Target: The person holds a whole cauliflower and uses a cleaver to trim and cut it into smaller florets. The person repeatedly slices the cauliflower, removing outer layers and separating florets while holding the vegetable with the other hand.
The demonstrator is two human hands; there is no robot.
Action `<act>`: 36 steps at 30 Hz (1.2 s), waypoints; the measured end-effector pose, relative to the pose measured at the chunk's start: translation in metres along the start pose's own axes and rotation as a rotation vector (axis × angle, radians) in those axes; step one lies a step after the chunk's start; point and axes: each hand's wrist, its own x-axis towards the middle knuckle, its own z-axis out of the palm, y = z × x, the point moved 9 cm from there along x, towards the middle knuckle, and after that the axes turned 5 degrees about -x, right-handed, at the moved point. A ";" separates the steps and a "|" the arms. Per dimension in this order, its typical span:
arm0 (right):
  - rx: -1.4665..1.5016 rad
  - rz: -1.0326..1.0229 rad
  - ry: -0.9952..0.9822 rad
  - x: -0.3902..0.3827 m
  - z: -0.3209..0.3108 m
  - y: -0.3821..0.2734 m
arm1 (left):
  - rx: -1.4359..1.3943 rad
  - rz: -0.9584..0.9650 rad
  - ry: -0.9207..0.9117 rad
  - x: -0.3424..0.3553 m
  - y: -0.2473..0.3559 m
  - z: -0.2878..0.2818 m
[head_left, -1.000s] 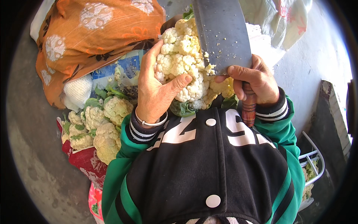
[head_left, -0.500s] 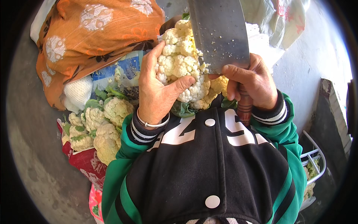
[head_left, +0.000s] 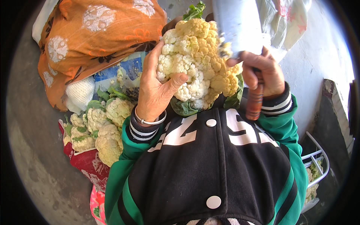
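Note:
A large head of cauliflower [head_left: 195, 62], whiter on its left and yellower on its right, is held upright in front of my chest. My left hand [head_left: 155, 82] grips its left side, thumb laid across the white florets. A few green leaves [head_left: 195, 11] stick out at its top and lower edges. In my right hand [head_left: 264, 73] is a broad-bladed cleaver [head_left: 240, 28] with a reddish-brown wooden handle. Its blade is smeared by motion and points away from me, close to the cauliflower's right edge. Small florets or crumbs cling near the blade's left edge.
Several more cauliflowers [head_left: 95, 123] lie at the left on a red patterned cloth [head_left: 88, 165]. Behind them are a white net bundle [head_left: 80, 93] and an orange flowered cloth [head_left: 101, 45]. A whitish plastic bag [head_left: 287, 22] stands far right; a white rack [head_left: 318, 157] is at lower right.
The cleaver has shifted right, off the cauliflower's face, uncovering the yellowish right side. My right hand moved right with it. My left hand keeps its hold.

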 end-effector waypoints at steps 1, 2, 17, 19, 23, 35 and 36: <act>0.008 -0.031 0.019 -0.001 -0.010 -0.005 | -0.017 -0.019 -0.004 0.000 -0.001 0.000; 0.020 -0.089 0.023 -0.003 -0.020 -0.013 | -0.033 -0.036 -0.010 -0.001 -0.001 0.000; -0.426 -0.332 0.801 -0.074 -0.147 -0.061 | 0.293 -0.070 -0.017 0.022 0.010 -0.025; -0.279 -0.265 0.710 -0.063 -0.141 -0.048 | 0.162 -0.118 -0.057 0.031 0.003 -0.021; -0.025 -0.113 0.456 -0.038 -0.114 -0.015 | 0.035 -0.202 -0.146 0.041 -0.012 -0.009; 0.038 0.068 0.327 -0.015 -0.069 0.032 | -0.488 -0.370 -0.393 0.021 -0.051 -0.001; 0.065 0.048 0.293 -0.015 -0.064 0.032 | -0.534 -0.383 -0.381 0.018 -0.053 -0.002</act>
